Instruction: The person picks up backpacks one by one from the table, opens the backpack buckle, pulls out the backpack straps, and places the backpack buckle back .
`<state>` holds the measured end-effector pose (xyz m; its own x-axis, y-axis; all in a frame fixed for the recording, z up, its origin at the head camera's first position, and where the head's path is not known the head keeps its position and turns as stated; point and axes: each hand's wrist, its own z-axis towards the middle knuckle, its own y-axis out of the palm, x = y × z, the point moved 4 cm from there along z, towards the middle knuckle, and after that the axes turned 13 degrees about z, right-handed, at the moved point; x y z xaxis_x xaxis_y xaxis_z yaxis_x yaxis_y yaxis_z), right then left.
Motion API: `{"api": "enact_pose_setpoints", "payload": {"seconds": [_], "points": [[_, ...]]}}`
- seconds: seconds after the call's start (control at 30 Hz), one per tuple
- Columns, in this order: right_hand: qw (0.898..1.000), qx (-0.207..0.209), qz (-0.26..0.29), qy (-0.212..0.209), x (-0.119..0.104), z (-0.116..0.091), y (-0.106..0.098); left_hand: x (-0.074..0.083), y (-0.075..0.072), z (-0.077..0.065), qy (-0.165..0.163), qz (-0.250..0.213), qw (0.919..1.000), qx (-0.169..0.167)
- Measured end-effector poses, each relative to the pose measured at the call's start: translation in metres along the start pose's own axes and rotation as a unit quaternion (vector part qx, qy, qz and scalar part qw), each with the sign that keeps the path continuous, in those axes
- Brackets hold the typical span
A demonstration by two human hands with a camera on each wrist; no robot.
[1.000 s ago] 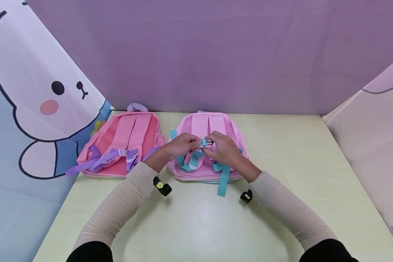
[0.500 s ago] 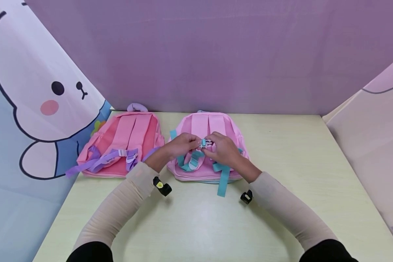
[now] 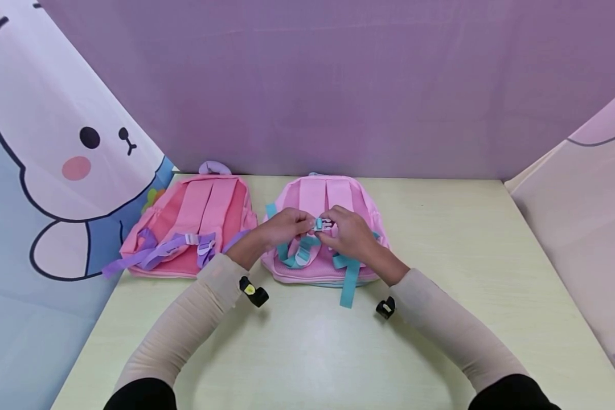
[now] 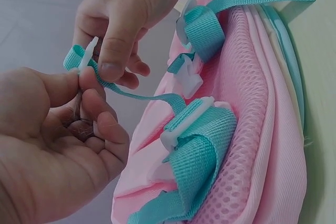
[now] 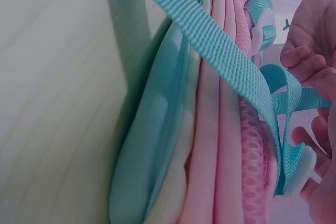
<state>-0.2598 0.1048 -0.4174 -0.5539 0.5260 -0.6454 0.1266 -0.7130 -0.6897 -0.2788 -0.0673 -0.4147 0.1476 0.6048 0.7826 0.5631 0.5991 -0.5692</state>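
Both hands meet over the pink backpack (image 3: 320, 193), which lies with its strap side up. My left hand (image 3: 285, 228) pinches a white plastic buckle (image 3: 324, 225) between thumb and fingers. From the other side my right hand (image 3: 352, 233) also pinches this buckle, its thumb along the near edge. In the left wrist view, teal webbing (image 4: 142, 97) loops through the buckle and runs down to the bag. Another white buckle part (image 4: 188, 80) hangs on the bag's straps below the hands. In the right wrist view the buckle is hidden behind the hands.
A coral backpack (image 3: 230, 210) with purple straps (image 3: 156, 253) lies just left of the pink one. Its right strap passes beneath my left wrist. A loose teal strap end (image 3: 349, 290) hangs onto the pale table (image 3: 307, 359). A purple backdrop (image 3: 338, 85) rises behind.
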Motion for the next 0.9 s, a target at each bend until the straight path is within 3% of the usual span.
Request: {"api": "enact_pose_setpoints", "payload": {"seconds": [0.9], "points": [[1.000,0.000,0.003,-0.004,-0.0001,0.0003,-0.0005,-0.0009,-0.0004,-0.0011,-0.002,-0.007,0.9999,-0.012]]}}
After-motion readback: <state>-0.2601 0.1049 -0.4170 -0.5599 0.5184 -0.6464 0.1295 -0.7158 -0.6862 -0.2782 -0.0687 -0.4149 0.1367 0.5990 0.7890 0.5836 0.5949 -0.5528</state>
